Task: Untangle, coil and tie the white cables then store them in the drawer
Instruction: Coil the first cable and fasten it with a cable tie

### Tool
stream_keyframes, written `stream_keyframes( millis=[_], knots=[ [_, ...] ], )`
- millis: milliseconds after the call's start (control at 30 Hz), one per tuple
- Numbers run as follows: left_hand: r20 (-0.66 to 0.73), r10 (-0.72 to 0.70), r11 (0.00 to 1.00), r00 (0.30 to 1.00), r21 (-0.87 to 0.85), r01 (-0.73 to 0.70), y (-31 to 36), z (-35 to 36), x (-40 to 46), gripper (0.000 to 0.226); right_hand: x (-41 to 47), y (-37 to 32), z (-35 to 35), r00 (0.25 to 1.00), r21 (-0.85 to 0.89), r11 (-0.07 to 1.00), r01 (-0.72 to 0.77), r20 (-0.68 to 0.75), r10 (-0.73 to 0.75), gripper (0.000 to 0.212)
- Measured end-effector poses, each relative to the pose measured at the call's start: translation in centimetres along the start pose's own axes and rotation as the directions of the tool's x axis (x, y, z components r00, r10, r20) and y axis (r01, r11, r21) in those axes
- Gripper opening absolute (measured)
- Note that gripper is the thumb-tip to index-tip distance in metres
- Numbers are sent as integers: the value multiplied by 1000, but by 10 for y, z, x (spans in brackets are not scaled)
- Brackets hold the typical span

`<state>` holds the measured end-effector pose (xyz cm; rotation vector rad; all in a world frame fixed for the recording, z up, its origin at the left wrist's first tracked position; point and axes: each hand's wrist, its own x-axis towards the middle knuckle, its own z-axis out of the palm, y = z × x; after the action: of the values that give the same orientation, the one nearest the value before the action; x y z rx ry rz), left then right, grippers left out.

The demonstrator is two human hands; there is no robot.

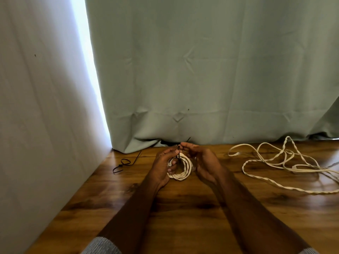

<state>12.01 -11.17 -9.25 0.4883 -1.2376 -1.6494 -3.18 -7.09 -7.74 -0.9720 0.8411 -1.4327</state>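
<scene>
A coiled white cable (180, 173) is held between both hands above the wooden table (183, 208). My left hand (161, 167) grips the coil's left side, fingers curled round its loops. My right hand (203, 162) pinches a thin black cable tie (178, 153) that runs over the top of the coil, its tip sticking up by the fingertips. A second white cable (282, 162) lies loose and tangled on the table to the right.
Two more black cable ties (124, 163) lie on the table left of my hands. A pale green curtain (201, 70) hangs behind the table's far edge. A white wall (36, 107) bounds the left side.
</scene>
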Motion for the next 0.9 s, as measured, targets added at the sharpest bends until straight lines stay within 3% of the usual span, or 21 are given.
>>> stream_keyframes(
  millis=[100, 267, 400, 533, 667, 900],
  knots=[
    [41, -34, 999, 999, -11, 35, -1, 7, -1, 14, 4, 2, -5, 987, -46, 997, 59, -145, -65, 24],
    [72, -56, 998, 996, 5, 56, -6, 16, -3, 19, -3, -1, -4, 975, 41, 993, 111, -197, -100, 17],
    [72, -62, 997, 995, 40, 59, -6, 17, -4, 21, -1, 1, -2, 933, -76, 983, 165, -311, -181, 43],
    [82, -64, 996, 995, 68, 59, -6, 22, -6, 18, 7, 2, -7, 908, -71, 984, 165, -379, -180, 57],
    [96, -57, 992, 994, 117, 46, -6, 28, -8, 23, 9, -1, -13, 901, -108, 987, 122, -405, -156, 21],
    [28, -35, 984, 999, 175, 30, -9, 37, -10, 28, 12, -4, -6, 799, -290, 944, 159, -523, -295, 7]
  ],
)
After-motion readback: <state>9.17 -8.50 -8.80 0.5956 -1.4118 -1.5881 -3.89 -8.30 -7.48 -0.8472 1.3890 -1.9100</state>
